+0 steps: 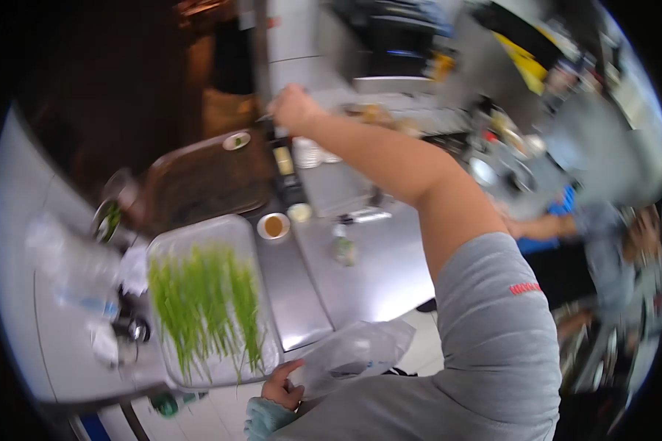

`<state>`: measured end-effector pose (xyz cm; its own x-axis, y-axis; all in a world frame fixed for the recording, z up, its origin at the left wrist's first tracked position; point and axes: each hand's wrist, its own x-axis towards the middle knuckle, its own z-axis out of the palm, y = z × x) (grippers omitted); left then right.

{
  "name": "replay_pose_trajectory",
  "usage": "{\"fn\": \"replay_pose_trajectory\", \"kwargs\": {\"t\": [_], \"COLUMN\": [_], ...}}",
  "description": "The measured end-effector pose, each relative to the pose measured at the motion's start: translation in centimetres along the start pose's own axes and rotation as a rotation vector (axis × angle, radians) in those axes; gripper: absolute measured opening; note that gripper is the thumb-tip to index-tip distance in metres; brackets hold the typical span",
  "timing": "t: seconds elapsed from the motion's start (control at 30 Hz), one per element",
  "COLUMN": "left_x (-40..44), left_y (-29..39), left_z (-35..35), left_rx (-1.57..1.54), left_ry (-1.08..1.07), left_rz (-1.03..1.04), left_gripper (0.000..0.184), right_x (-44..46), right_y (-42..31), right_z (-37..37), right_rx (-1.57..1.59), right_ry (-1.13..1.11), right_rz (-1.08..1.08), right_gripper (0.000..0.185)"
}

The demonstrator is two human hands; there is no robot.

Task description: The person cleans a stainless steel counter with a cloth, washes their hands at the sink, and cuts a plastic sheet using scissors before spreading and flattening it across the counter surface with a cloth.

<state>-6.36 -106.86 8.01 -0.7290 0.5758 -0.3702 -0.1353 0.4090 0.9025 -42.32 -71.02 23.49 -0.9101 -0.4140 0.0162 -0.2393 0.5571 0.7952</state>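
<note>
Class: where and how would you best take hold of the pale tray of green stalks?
Probably grip the pale tray by its rim, midway along the long sides, one hand from each side: it is longer than wide, and green stalks cover most of its middle. A crumpled white item crowds the picture-left side.

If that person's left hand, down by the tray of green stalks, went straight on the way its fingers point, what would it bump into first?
Most likely the clear plastic bag, just beside the left hand. Depth is unclear here, so the two may already be touching.
</note>
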Motion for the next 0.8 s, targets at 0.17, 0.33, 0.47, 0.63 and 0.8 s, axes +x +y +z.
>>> {"fn": "replay_pose_trajectory", "kwargs": {"t": [0.17,0.33,0.47,0.63,0.8], "left_x": [0.9,1.8,1.5,2.5,2.1], "left_y": [0.6,-0.3,1.4,2.6,3.9], "left_z": [-0.4,1.1,2.9,6.1,8.6], "left_rx": [0.033,0.016,0.052,0.107,0.194], "left_ry": [-0.138,-0.349,-0.51,-0.596,-0.64], "left_rz": [0.097,0.147,0.095,0.237,0.5], "left_gripper": [0.063,0.067,0.066,0.067,0.067], "right_x": [-19.5,-39.0,-52.0,-52.1,-47.1], "right_y": [-1.3,-0.6,6.6,3.8,-11.3], "right_z": [-4.9,-12.0,-17.8,-26.7,-25.9], "right_rx": [0.631,0.998,1.207,1.104,1.41], "right_ry": [0.019,0.028,0.719,0.25,-0.318], "right_rz": [0.451,1.305,1.739,1.729,1.249], "right_gripper": [0.055,0.054,0.055,0.047,0.076]}}
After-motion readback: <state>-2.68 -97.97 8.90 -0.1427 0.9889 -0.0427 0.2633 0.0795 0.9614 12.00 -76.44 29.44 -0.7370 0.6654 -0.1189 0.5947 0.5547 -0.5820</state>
